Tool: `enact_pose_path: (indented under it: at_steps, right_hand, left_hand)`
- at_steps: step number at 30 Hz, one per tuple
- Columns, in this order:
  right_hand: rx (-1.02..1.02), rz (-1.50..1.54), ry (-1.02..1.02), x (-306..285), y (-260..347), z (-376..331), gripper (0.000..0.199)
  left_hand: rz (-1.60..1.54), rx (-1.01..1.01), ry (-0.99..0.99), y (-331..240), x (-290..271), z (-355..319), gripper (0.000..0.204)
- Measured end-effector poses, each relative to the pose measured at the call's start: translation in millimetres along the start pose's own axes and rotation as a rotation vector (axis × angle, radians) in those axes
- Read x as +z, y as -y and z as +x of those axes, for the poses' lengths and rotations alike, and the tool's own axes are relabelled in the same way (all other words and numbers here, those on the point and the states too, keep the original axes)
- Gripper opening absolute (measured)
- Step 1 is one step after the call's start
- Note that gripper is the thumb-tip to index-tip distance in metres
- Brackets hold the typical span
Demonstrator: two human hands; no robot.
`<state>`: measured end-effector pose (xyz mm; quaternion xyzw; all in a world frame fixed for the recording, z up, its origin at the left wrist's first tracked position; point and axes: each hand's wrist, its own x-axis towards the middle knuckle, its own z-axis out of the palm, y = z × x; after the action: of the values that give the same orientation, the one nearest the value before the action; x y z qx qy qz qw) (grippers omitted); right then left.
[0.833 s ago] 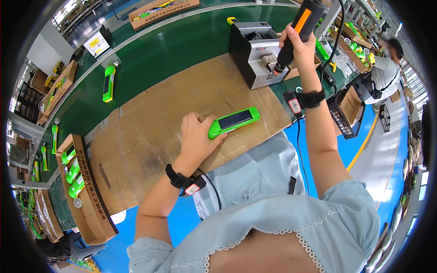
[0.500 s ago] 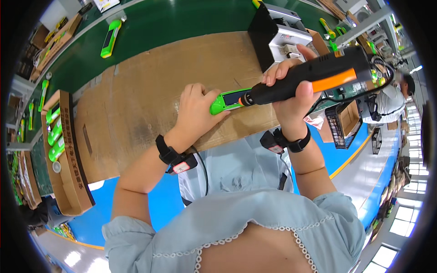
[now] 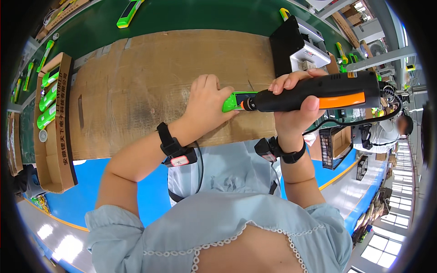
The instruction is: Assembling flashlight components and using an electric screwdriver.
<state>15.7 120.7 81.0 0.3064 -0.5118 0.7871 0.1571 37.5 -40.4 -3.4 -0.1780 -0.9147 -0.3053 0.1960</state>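
My left hand (image 3: 205, 102) presses down beside a green handheld device with a dark panel (image 3: 232, 101), its thumb and fingers closed on the device's left end. My right hand (image 3: 291, 116) is wrapped round a black and orange electric screwdriver (image 3: 323, 91), held almost level with its cable trailing off to the right. The orange-ringed tip of the screwdriver is over the device; whether it touches a screw cannot be made out. Beneath both hands lies a brown cardboard sheet (image 3: 136, 91). The screwdriver's body covers the right part of the device.
On the left stands an open carton (image 3: 57, 175) with several green devices (image 3: 48, 98) in it. A white machine with a black side panel (image 3: 312, 57) is at the back right. Another green device (image 3: 129, 13) lies on the green bench. A co-worker (image 3: 384, 136) is farther right.
The whole view has shifted. The screwdriver is now more level, and its tip is nearer my left hand along the device. Both hands keep their hold.
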Motion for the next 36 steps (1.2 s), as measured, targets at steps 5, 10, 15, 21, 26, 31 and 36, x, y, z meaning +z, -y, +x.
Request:
enact_pose_path:
  at_steps: [5, 10, 15, 21, 26, 31, 36]
  right_hand:
    - [0.008, 0.002, -0.032, -1, -2, 1, 0.053]
    - [0.052, 0.001, -0.013, 3, -12, -2, 0.052]
    - [0.070, 0.012, -0.001, 4, -16, -7, 0.049]
    - [0.080, 0.048, -0.016, 6, -13, -10, 0.044]
    - [0.085, 0.008, -0.010, 2, -18, -8, 0.039]
    - [0.126, 0.037, -0.011, 8, -8, -3, 0.045]
    - [0.145, 0.022, -0.049, -11, 8, -7, 0.053]
  left_hand:
    - [0.010, 0.007, 0.015, 1, 0, 1, 0.045]
    - [-0.006, 0.011, 0.008, 2, 2, 2, 0.042]
    - [-0.027, 0.031, 0.017, 3, 4, 4, 0.039]
    - [-0.012, 0.064, 0.031, -1, 2, 3, 0.039]
    - [-0.064, 0.118, 0.165, 8, -3, 5, 0.043]
    - [-0.072, 0.234, 0.180, 10, -20, 5, 0.044]
    - [-0.041, 0.313, 0.235, -1, -5, 6, 0.044]
